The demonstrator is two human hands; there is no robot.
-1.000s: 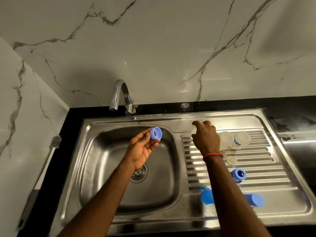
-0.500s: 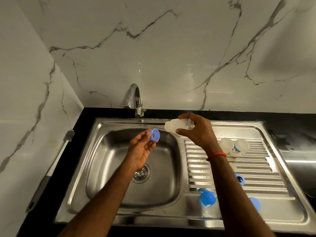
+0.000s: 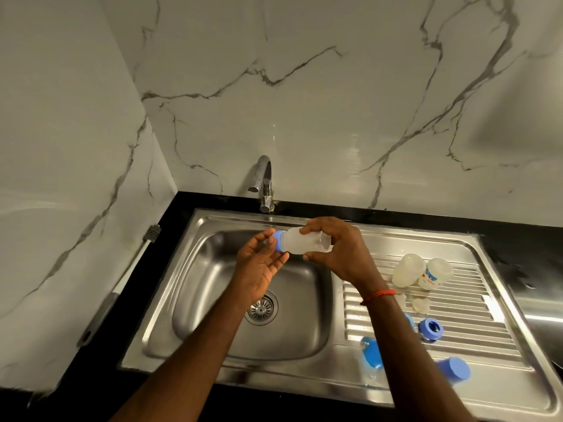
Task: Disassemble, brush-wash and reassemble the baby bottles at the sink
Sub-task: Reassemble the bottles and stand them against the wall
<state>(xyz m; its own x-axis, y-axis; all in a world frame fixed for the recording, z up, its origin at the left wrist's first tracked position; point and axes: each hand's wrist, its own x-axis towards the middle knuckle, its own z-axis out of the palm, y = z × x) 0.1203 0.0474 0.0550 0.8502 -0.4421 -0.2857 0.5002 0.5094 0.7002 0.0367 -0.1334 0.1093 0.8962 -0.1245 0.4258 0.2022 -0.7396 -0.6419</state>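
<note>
A person stood at a steel sink (image 3: 213, 269), seen from above. The right hand (image 3: 338, 251) gripped a clear baby bottle (image 3: 301, 243), fingers and thumb curled round its base end. The bottle lay level in the air over the back of the basin. The left hand (image 3: 259, 266) pinched a blue screw ring (image 3: 278, 242) between thumb and fingertips, set against the bottle's neck. Whether the threads had caught, or a teat sat inside the ring, could not be made out.

This looked like reassembly. To do it well, the ring would need to sit square on the neck before any turning. The right hand should steady the bottle while the left twists gently, since a tilted start risks cross-threading and a leak. Wet plastic may slip, so a firm hold would help.

On the ribbed drainboard (image 3: 457, 330) to the right lay two more clear bottles (image 3: 408, 269), touching each other. Near them were small clear teats (image 3: 421, 306), another blue ring (image 3: 430, 328) and two blue caps (image 3: 454, 370). A long-handled brush (image 3: 122, 284) lay on the dark bench (image 3: 170, 239) at left.
</note>
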